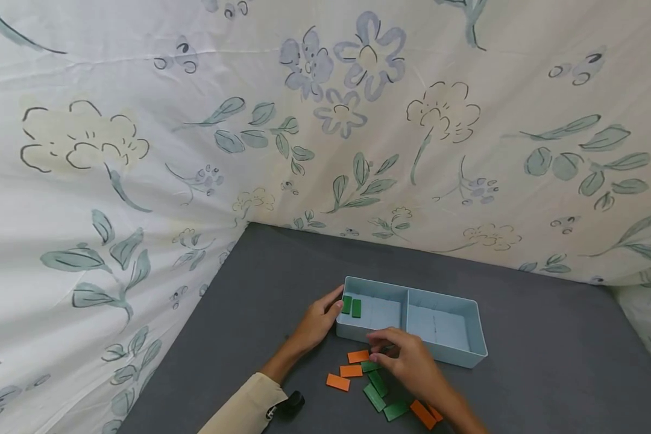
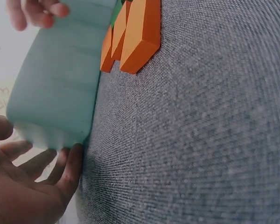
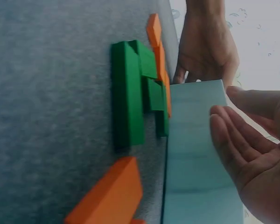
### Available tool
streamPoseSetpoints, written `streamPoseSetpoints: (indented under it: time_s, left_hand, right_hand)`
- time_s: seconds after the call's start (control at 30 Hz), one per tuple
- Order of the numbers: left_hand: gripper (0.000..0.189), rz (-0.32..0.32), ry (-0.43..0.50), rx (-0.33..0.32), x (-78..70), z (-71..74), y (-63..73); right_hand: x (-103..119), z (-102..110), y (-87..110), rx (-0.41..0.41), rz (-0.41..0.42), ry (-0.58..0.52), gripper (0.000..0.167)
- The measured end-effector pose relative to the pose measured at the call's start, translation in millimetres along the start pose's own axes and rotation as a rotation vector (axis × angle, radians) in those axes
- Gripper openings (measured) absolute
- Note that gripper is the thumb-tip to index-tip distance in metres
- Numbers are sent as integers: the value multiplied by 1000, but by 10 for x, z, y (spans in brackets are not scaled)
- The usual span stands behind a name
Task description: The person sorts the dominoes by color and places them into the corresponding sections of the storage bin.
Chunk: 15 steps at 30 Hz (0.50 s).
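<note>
A pale blue two-compartment box (image 1: 447, 354) rests on the dark table. At its left end is my left hand (image 1: 313, 325), fingertips resting against the outer end wall (image 2: 51, 133) and thumb by the rim. My right hand (image 1: 412, 358) hovers by the front wall with loosely bent fingers; in the right wrist view a gap shows between thumb and fingers (image 3: 228, 126), with nothing visible in it. Two green blocks (image 1: 356, 308) stand in the left compartment. In front of the box lie orange blocks (image 1: 338, 382) and green blocks (image 1: 374, 398), some partly behind the right hand.
More orange blocks (image 1: 423, 415) lie beside the right forearm. A black wrist strap (image 1: 292, 404) shows at the left sleeve (image 1: 249, 404). Flowered cloth (image 1: 325, 120) hangs behind and to the left of the table (image 1: 282, 259). The right compartment (image 1: 439, 322) is next to the divider.
</note>
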State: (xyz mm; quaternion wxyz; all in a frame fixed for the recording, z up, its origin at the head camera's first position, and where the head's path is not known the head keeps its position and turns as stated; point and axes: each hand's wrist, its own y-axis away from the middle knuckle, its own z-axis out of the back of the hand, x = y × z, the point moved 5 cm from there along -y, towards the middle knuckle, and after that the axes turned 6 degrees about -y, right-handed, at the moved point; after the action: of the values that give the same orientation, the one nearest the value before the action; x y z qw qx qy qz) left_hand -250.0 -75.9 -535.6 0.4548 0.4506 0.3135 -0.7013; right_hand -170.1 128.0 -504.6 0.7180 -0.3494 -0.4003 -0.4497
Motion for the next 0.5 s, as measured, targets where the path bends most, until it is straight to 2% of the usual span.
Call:
streamPoseSetpoints:
  time_s: [0.17,0.5]
  left_hand:
    - [54,-7,-3,1,18,-6,-2]
    - [56,-25,7,7,48,-4,-1]
  right_hand:
    - [-69,-37,28,82,-66,-14,37]
    - [-185,-102,52,148,-128,16,40]
